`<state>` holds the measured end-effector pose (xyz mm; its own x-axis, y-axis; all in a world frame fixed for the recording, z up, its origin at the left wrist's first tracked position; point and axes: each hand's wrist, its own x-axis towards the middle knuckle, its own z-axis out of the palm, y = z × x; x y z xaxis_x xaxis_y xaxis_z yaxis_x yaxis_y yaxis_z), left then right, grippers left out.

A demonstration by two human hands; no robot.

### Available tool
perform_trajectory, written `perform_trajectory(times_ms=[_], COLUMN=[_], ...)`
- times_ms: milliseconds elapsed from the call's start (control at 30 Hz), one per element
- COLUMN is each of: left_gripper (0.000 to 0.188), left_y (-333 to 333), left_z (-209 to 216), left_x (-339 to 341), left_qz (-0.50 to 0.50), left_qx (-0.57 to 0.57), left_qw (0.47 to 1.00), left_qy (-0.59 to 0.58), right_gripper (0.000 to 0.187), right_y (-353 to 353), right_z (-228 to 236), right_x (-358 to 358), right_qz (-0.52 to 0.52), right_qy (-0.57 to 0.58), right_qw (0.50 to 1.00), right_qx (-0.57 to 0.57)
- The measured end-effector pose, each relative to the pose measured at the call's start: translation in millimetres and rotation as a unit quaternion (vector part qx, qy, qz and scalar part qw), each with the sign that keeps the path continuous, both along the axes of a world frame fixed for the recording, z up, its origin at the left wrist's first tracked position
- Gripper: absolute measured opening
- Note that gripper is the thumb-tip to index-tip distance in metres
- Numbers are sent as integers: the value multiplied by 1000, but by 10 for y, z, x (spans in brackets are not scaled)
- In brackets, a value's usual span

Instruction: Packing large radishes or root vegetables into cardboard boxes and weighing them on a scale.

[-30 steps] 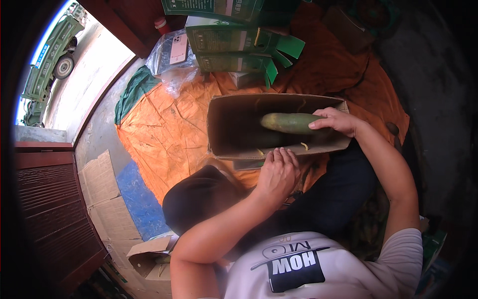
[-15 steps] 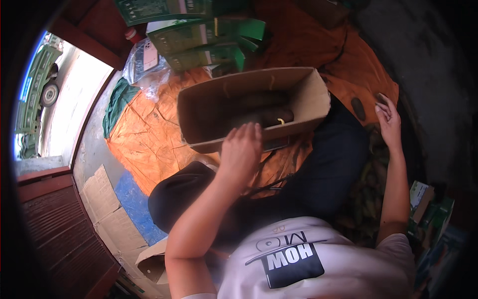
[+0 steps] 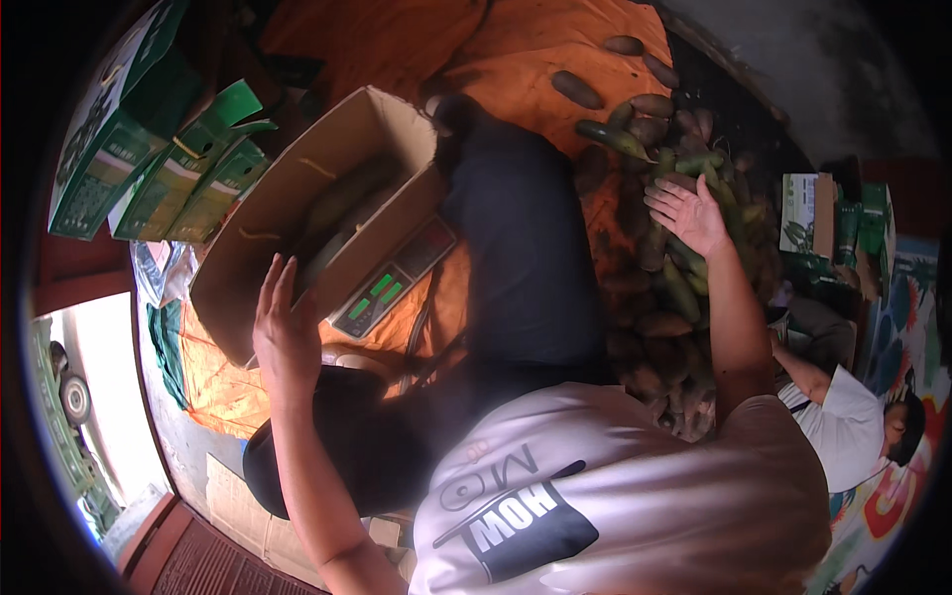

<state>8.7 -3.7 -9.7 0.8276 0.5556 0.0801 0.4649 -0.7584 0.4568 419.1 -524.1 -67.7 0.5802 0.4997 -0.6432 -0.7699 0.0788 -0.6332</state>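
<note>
An open cardboard box (image 3: pixel 260 286) rests tilted in view on a digital scale (image 3: pixel 369 297) with a lit green display. Inside lie a few long dark greenish pieces of produce (image 3: pixel 347 198), partly in shadow. My left hand (image 3: pixel 288 332) is at the box's near left wall, fingers stretched out and holding nothing; whether it touches the cardboard I cannot tell. On the right, my right hand (image 3: pixel 691 215) is spread flat, palm showing, over a heap of long green and brown produce (image 3: pixel 679 288). Nothing is in its fingers.
Green printed cartons (image 3: pixel 119 149) stand at the far left. An orange sheet (image 3: pixel 516 50) covers the floor, with loose brown pieces (image 3: pixel 577 89) on it. More cartons (image 3: pixel 808 213) are at the right, near another person in a white shirt (image 3: pixel 843 426). My dark-trousered leg (image 3: pixel 521 218) lies between box and heap.
The view has swung right, bringing the heap and another person into sight. My left hand has slid along the box to its left end, fingers straightened. My right hand is now over the heap.
</note>
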Motion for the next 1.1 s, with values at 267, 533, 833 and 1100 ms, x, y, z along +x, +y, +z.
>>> perform_trajectory(times_ms=[267, 533, 833, 1100], left_gripper=[32, 34, 29, 26], left_y=[21, 8, 21, 49], left_z=[-221, -253, -396, 52], left_x=[87, 70, 81, -66], left_qz=[-17, 19, 23, 69], left_qx=[36, 62, 62, 53], left_qw=[999, 998, 995, 993], left_qy=[-27, -2, -79, -84], right_gripper=[90, 77, 97, 72], right_y=[-754, -1949, -3220, -2736], right_z=[-266, -933, -2007, -2439], right_x=[157, -303, -635, -1031], right_qz=[-29, 100, 250, 468], right_qy=[-30, -114, -216, -280], right_qw=[992, 874, 616, 415], right_qx=[-119, -461, -715, -729])
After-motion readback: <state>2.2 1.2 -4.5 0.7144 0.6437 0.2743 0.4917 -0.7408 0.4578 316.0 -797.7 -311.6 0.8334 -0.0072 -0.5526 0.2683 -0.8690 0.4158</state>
